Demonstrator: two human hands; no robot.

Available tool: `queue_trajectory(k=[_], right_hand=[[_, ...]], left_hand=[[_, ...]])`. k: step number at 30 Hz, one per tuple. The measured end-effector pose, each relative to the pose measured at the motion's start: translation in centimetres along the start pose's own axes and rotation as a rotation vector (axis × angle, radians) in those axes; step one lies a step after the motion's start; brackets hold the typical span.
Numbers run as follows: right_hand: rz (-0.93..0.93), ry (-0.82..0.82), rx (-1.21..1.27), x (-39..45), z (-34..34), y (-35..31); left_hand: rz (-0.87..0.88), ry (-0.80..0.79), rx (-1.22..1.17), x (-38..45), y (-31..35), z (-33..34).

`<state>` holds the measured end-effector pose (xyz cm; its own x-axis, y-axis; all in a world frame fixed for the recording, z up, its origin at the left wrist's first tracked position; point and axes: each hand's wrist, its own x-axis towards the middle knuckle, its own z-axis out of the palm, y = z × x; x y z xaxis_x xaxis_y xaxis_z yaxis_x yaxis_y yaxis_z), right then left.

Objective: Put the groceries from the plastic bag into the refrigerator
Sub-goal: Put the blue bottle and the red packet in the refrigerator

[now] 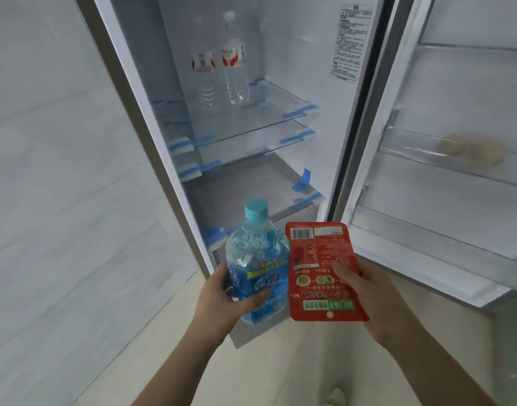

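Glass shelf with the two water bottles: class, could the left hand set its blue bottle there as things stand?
Probably yes: the door stands open and the glass shelf has bare space before the water bottles.

Your fridge (307,39) is open. The top glass shelf (269,112) carries two clear water bottles with red-and-white labels, one to the left (206,80) and one to the right (236,74), standing upright near the back, just beside each other. The second glass shelf (251,143) below has nothing visible on it. Blue tape strips (299,111) sit on the shelf edges. The door's middle rack (409,146) holds a blurred tan item (471,150); you can't tell what it is. Beige floor tiles (151,361) lie below.
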<state>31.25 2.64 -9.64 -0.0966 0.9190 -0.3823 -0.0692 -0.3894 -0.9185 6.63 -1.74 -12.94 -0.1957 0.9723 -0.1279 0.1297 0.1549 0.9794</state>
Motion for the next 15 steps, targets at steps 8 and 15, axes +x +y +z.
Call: queue_trajectory(k=[8, 15], right_hand=[[-0.006, -0.116, -0.062, 9.0, -2.6, -4.1], [-0.021, -0.222, -0.086, 15.6, -4.4, -7.2]], left_hand=[[-0.037, 0.12, -0.029, 5.4, 2.3, 4.0], [-0.045, 0.232, -0.074, 9.4, 4.9, 7.3]])
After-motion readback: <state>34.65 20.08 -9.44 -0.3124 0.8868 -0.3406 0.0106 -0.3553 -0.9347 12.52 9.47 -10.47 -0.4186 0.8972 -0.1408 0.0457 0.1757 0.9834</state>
